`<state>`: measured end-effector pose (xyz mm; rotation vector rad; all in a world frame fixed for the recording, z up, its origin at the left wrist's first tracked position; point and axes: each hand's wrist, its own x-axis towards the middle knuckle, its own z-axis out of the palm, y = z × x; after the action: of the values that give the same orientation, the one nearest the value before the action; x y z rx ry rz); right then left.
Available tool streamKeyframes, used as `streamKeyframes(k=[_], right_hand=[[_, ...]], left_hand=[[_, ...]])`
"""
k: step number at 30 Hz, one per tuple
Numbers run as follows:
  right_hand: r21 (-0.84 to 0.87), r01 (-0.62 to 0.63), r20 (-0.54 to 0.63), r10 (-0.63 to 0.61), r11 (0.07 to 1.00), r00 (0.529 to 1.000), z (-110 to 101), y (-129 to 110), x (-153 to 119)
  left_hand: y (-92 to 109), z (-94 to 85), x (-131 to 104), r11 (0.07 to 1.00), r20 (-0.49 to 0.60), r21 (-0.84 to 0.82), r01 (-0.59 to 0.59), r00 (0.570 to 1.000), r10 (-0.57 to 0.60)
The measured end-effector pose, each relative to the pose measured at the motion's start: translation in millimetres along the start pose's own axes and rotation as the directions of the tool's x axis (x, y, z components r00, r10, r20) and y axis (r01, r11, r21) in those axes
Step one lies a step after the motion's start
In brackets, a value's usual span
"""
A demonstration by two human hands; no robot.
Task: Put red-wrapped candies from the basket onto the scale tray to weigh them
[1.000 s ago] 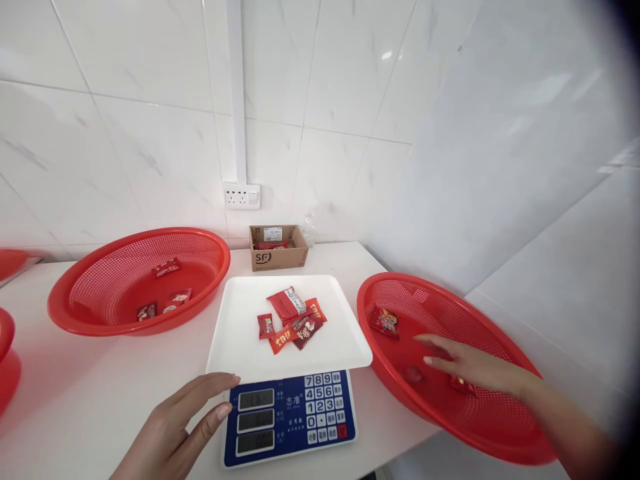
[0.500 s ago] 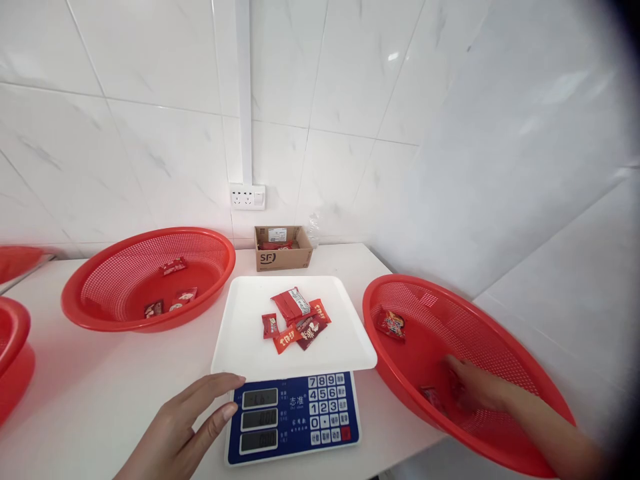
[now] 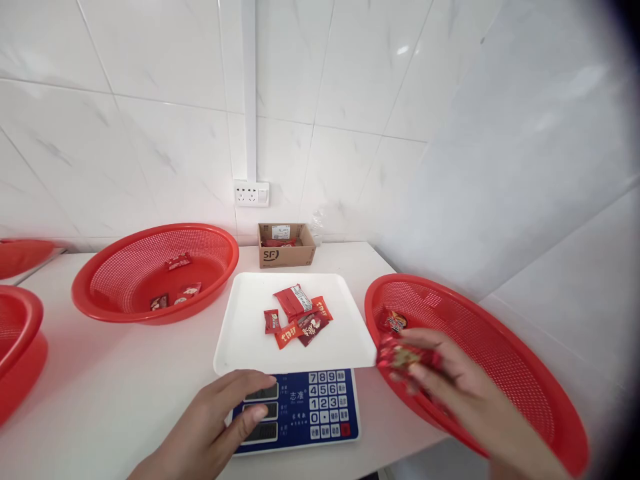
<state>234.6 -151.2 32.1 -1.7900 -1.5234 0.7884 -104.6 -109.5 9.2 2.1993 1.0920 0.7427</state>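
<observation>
My right hand (image 3: 445, 383) grips a red snack packet (image 3: 403, 355), slightly blurred, over the left rim of the right red basket (image 3: 505, 357). Another snack packet (image 3: 395, 321) lies in that basket behind my fingers. Over the display side of the blue-faced digital scale (image 3: 320, 427) is my left hand (image 3: 220, 417), empty, its thumb and fingers apart; it partly covers the displays. On the scale's white tray (image 3: 245, 300) several red and maroon snack packets (image 3: 295, 303) rest in a loose pile.
Behind the tray a small cardboard box (image 3: 295, 257) holds red packets. The left red basket (image 3: 125, 250) contains a few packets. Another red basket (image 3: 20, 360) is cut off at the left edge. A socket (image 3: 251, 193) sits on the tiled wall.
My right hand has risen out of the right basket and moved left toward the tray, bringing up a red snack packet. My left hand has shifted right, further over the scale's displays.
</observation>
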Motion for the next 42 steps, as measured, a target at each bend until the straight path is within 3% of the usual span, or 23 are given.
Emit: streamKeyframes(k=[2,4,8,11,14,15,17,19,20,23,26,28,31,33,35,38,40,42], right_hand=[[0.305,0.002,0.267,-0.088,0.952,0.960,39.5,-20.1,-10.7],[0.419,-0.006,0.437,-0.196,0.908,0.878,73.3,-32.7,-15.4],[0.379,0.121,0.460,-0.300,0.918,0.836,106.9,-45.7,-14.9],[0.323,0.213,0.447,-0.347,0.922,0.824,109.0,-46.3,-14.8],[0.272,0.264,0.442,-0.364,0.925,0.820,106.9,-34.5,-18.0],[0.262,0.262,0.415,-0.354,0.929,0.838,106.3,-27.9,-19.7],[0.268,0.221,0.270,-0.293,0.938,0.917,104.4,-13.1,-24.0],[0.340,0.144,0.018,-0.160,0.929,0.987,98.9,-0.1,-28.8],[0.383,0.114,-0.115,-0.075,0.917,0.991,94.1,4.9,-30.9],[0.403,0.074,-0.422,0.114,0.912,0.899,71.3,15.1,-34.2],[0.213,-0.028,-0.612,0.156,0.977,0.776,42.2,25.1,-31.4],[0.032,-0.145,-0.657,0.130,0.989,0.743,25.5,31.6,-27.4],[-0.180,-0.203,-0.657,0.036,0.962,0.753,14.0,35.3,-23.2],[-0.222,-0.122,-0.688,-0.067,0.967,0.723,18.1,33.5,-23.6],[-0.220,0.038,-0.691,-0.183,0.975,0.700,30.9,31.6,-26.1],[-0.171,0.330,-0.575,-0.366,0.928,0.731,60.9,33.3,-30.6],[-0.072,0.435,-0.546,-0.401,0.897,0.736,83.0,37.2,-32.6],[0.050,0.440,-0.579,-0.333,0.896,0.744,102.2,41.8,-34.1]], left_hand=[[8.6,9.4,3.8,0.999,0.032,-0.049,-0.022,0.999,0.024],[14.6,18.6,5.8,0.993,0.072,-0.107,-0.041,0.996,0.049],[17.7,28.8,6.4,0.972,0.166,-0.233,-0.015,0.985,0.055],[16.6,31.3,5.8,0.987,0.173,-0.161,0.005,0.985,0.023],[18.5,33.6,6.6,0.995,0.179,-0.071,-0.065,0.981,0.077],[19.6,34.0,7.6,0.993,0.188,-0.061,-0.097,0.976,0.107],[20.8,33.3,11.1,0.991,0.195,-0.047,-0.128,0.971,0.135],[19.3,29.7,17.0,0.993,0.181,-0.023,-0.114,0.976,0.117],[17.3,26.9,20.7,0.995,0.163,-0.003,-0.102,0.981,0.101],[7.7,17.5,34.4,0.989,0.080,0.112,-0.100,0.993,0.091],[-1.9,10.5,49.4,0.950,0.062,0.276,-0.146,0.989,0.134],[-6.2,8.7,58.6,0.913,0.089,0.371,-0.171,0.985,0.149],[-9.2,9.3,70.2,0.864,0.157,0.469,-0.183,0.980,0.122],[-10.0,9.9,76.7,0.840,0.217,0.508,-0.191,0.972,0.090],[-11.0,8.9,82.4,0.827,0.272,0.523,-0.207,0.960,0.068],[-14.4,3.5,89.6,0.829,0.310,0.516,-0.213,0.949,0.051],[-17.7,-1.4,92.6,0.843,0.315,0.498,-0.206,0.948,0.045],[-20.7,-5.3,93.9,0.861,0.312,0.467,-0.199,0.949,0.050]])
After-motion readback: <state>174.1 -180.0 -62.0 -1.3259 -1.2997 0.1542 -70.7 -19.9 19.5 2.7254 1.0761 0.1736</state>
